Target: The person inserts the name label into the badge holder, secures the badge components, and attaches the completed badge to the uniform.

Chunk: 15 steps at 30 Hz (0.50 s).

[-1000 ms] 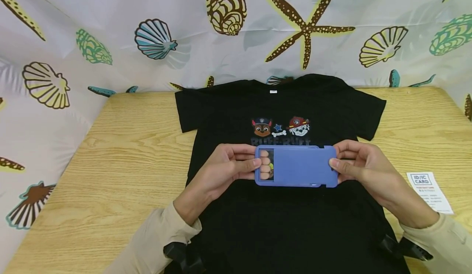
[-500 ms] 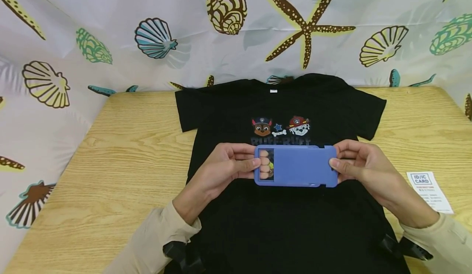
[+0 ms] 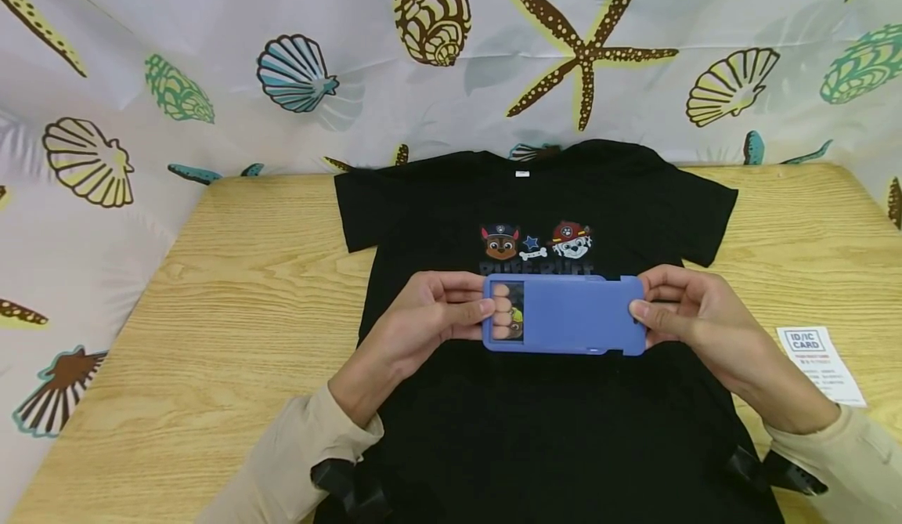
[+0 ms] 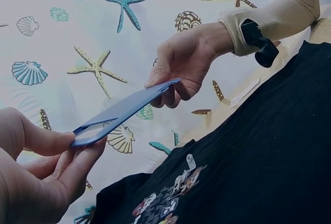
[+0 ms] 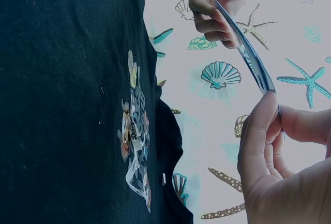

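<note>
A blue plastic card holder [image 3: 571, 314] is held level above a black T-shirt [image 3: 535, 430], its two parts slid partly apart. Its left end has a see-through window with fingertips and part of the shirt print showing behind it. My left hand [image 3: 437, 316] pinches that end, thumb on the front edge and fingers behind. At the other end, my right hand [image 3: 694, 320] pinches the holder with the thumb on its face. In the left wrist view the holder [image 4: 124, 107] appears thin and tilted, gripped at both ends. The right wrist view shows it nearly edge-on.
A white paper card [image 3: 820, 367] printed "ID/IC CARD" lies on the wooden table [image 3: 261, 297], right of the shirt. Behind the table hangs a white curtain [image 3: 380, 7] with shells and starfish. Each wrist carries a black camera mount.
The holder's left part has slid slightly left with my left hand, and its window shows a little wider. The right hand stays almost in place.
</note>
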Tool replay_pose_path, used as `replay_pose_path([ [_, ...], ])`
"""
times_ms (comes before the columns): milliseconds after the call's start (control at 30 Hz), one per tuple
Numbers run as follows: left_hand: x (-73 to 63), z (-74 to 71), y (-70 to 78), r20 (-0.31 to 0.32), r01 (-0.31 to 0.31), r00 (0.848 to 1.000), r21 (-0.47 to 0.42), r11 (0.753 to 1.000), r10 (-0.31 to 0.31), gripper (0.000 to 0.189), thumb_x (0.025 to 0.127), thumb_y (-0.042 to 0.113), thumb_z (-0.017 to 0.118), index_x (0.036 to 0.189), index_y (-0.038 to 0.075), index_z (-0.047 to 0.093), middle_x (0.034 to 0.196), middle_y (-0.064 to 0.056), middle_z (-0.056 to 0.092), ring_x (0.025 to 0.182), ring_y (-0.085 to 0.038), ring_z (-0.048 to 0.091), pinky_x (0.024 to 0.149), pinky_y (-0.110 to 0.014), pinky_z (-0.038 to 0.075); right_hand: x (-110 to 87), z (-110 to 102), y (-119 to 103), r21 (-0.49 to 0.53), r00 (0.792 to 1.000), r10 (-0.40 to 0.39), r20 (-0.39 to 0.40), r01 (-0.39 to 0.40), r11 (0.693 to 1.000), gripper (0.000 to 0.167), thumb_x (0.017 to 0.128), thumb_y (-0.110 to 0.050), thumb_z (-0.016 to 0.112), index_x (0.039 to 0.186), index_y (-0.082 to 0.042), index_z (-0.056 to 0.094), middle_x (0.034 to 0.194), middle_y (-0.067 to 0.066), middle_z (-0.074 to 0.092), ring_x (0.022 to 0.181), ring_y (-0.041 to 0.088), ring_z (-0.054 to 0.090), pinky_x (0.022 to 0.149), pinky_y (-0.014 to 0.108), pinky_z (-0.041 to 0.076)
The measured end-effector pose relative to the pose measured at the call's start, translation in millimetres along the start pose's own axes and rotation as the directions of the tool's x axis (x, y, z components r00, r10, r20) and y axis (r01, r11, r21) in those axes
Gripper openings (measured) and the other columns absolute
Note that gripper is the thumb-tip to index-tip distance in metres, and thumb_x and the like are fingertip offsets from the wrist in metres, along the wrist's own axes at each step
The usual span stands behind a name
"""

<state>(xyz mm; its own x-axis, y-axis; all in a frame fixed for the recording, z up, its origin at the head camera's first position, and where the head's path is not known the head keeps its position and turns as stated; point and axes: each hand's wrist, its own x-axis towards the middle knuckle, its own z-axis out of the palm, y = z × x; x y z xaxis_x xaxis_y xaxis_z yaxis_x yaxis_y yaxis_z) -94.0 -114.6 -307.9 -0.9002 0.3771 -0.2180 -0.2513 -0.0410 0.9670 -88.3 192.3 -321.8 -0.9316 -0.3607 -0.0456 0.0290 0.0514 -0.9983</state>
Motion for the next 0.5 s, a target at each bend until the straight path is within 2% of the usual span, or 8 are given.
replay_pose_path([
  [500,-0.6,-0.3,0.6,-0.001,0.006,1.000,0.002,1.000,-0.006,0.031,0.090,-0.006,0.060,0.119,-0.016,0.057,0.101,-0.015,0.071,0.083,-0.012,0.068,0.071,-0.027,0.058,-0.4,-0.5,-0.2,-0.004,1.000,0.007,-0.004,-0.007,1.000,0.009,0.093,0.000,0.061,0.101,-0.003,0.060,0.087,0.004,0.065,0.069,0.014,0.064,0.063,0.028,0.057],
])
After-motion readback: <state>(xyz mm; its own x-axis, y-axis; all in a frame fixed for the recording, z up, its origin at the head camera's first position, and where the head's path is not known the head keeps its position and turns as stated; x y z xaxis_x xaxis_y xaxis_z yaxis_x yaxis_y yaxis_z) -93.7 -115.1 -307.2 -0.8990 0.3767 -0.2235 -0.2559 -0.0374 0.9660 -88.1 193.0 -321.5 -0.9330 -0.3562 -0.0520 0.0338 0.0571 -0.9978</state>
